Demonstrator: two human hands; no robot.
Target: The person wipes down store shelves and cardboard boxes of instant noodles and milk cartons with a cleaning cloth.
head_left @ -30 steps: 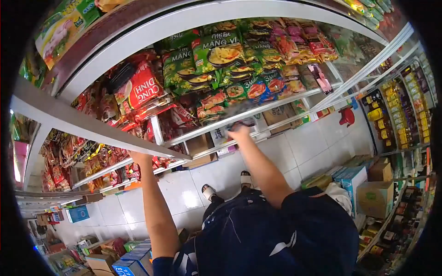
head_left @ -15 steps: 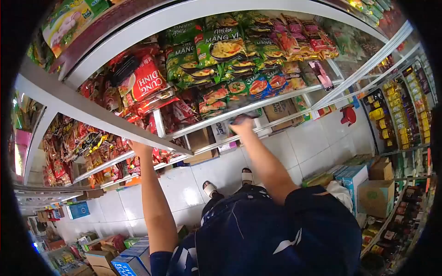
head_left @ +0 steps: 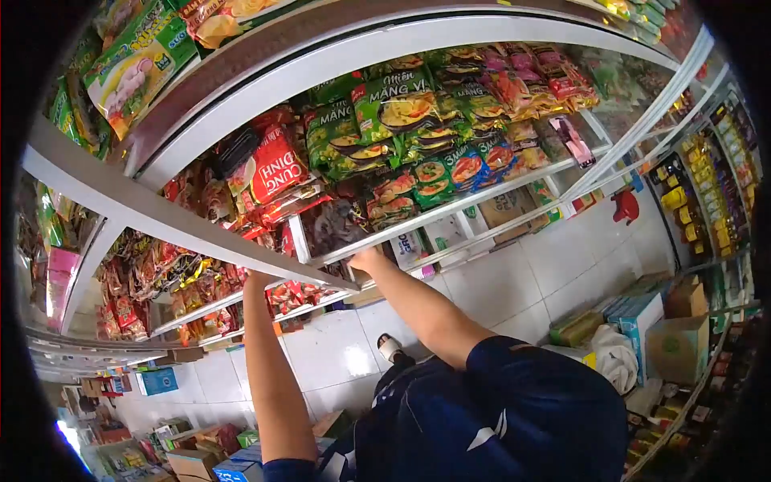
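Note:
My right hand [head_left: 367, 259] is at the front rail of the lower shelf [head_left: 385, 236], its fingers closed on a dark, crumpled cloth [head_left: 339, 226]. The cloth lies against the shelf, left of the green and blue noodle packets [head_left: 434, 183]. My left hand [head_left: 255, 279] reaches to the shelf edge by the red packets [head_left: 281, 296]; a slanting white frame bar [head_left: 217, 241] hides its fingers. Above the hands sit a red noodle packet [head_left: 275, 167] and green packets [head_left: 395, 103].
A black item [head_left: 238, 153] lies among the red packets. A pink-and-black object [head_left: 572, 141] stands at the shelf's right end. Cardboard boxes [head_left: 679, 347] and a white bag [head_left: 615, 358] stand behind me on the right. White tiles [head_left: 498, 281] cover the floor.
My right hand has moved left along the shelf with the dark cloth. The left hand stays near the same shelf edge. The view has shifted slightly, and one foot is now hidden.

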